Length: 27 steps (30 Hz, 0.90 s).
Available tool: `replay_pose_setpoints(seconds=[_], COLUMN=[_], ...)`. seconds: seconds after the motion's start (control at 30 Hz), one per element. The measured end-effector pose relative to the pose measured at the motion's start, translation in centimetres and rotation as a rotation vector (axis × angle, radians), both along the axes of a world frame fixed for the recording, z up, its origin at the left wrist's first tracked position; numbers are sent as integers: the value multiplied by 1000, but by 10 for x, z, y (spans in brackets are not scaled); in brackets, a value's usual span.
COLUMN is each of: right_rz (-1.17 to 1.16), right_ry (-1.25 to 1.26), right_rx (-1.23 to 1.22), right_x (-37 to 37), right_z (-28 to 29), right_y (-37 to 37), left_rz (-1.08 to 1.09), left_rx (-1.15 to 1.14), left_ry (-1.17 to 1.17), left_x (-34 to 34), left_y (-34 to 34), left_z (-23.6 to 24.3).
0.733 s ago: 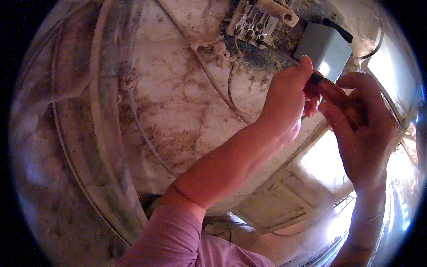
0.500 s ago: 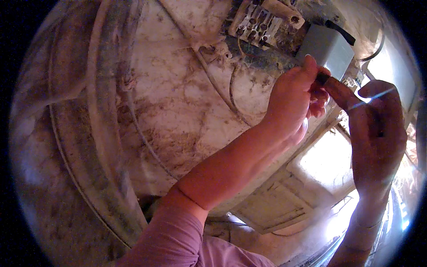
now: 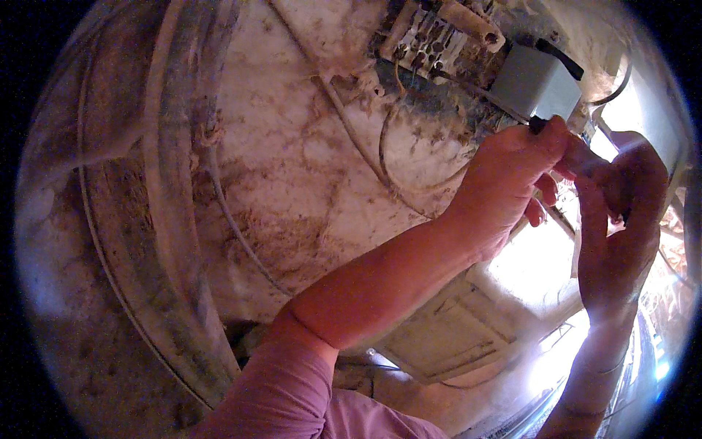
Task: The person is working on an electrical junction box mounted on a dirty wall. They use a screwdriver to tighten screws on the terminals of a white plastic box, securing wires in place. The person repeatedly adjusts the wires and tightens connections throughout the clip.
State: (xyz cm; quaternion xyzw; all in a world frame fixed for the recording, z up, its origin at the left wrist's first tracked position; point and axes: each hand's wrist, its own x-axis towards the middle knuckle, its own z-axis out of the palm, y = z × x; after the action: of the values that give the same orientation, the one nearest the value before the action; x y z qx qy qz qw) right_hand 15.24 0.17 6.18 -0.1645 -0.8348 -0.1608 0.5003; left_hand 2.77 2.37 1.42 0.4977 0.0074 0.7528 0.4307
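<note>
My left hand (image 3: 504, 179) reaches up to the right with thumb and fingers pinched together. A small black piece (image 3: 537, 124) sticks out of that pinch, at the end of a dark cable (image 3: 490, 95) running from the terminal block (image 3: 423, 45). What the black piece is, I cannot make out. My right hand (image 3: 621, 212) is bent beside it, its thumb and forefinger closed and reaching the left fingertips. Anything it holds is hidden. Just above both hands is a grey box (image 3: 534, 79) with a black strip on top.
Loose wires (image 3: 398, 77) hang from the terminal block. A long cable (image 3: 340, 113) crosses the stained wall, and thick pipe-like bands (image 3: 168, 146) curve down the left. Below my hands are a panelled board (image 3: 446, 333) and a glaring bright opening (image 3: 534, 271).
My left hand has moved right, closer to my right hand, whose fingers have curled in. The cable to the black piece now shows below the grey box.
</note>
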Motion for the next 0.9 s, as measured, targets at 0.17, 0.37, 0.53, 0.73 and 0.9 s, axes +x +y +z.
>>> replay_pose_setpoints(seconds=[0.17,0.37,0.53,0.73,0.9], right_rz=[72,64,158,-107,-4], right_ry=[21,-13,-18,40,-53], right_rx=[-15,102,25,49,162], right_x=[1,0,2,0,-3], right_z=[1,0,1,1,1], right_y=[10,9,11,-5,1], left_rz=[-22,-47,-11,-61,-36], left_rx=[59,21,104,1,58], left_ry=[15,-6,30,-56,12], left_x=[0,3,0,3,0], left_y=[12,3,11,0,4], left_z=[0,2,1,2,7])
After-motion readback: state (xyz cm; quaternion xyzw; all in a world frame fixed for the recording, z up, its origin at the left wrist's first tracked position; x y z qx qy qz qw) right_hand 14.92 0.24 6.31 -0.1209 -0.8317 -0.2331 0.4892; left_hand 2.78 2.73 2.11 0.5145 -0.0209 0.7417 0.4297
